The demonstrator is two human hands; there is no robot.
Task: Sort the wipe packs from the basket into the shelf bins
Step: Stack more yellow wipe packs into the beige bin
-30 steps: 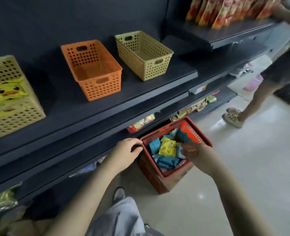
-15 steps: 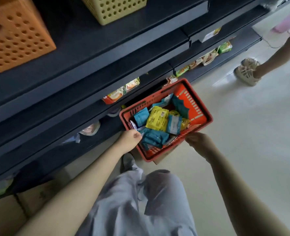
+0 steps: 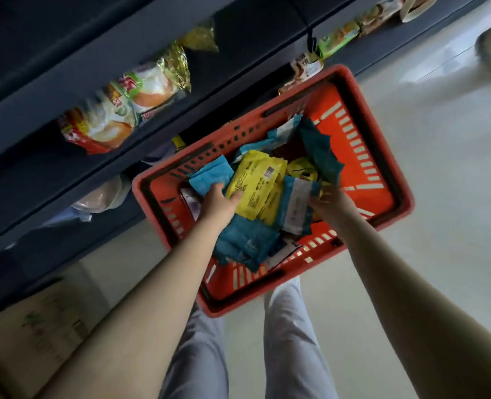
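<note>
Now, both hands were in the red basket (image 3: 325, 108): the left hand (image 3: 218, 201), thumb on the yellow wipe pack (image 3: 256, 182) mid-basket, grip unclear; the right hand (image 3: 332, 205), fingers (image 3: 320, 195) spread, touched the pale-blue pack (image 3: 296, 203) beside it.

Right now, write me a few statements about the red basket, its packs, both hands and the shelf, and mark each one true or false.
1. The red slotted plastic basket holds a large yellow pack among blue ones. True.
2. The left hand rests on the dark shelf. False: it reaches into the basket, beside the yellow pack.
3. The right hand is inside the basket, at a pale blue-and-white pack. True.
4. The dark shelf holds only folded towels. False: glossy snack packets lie on it.
</note>
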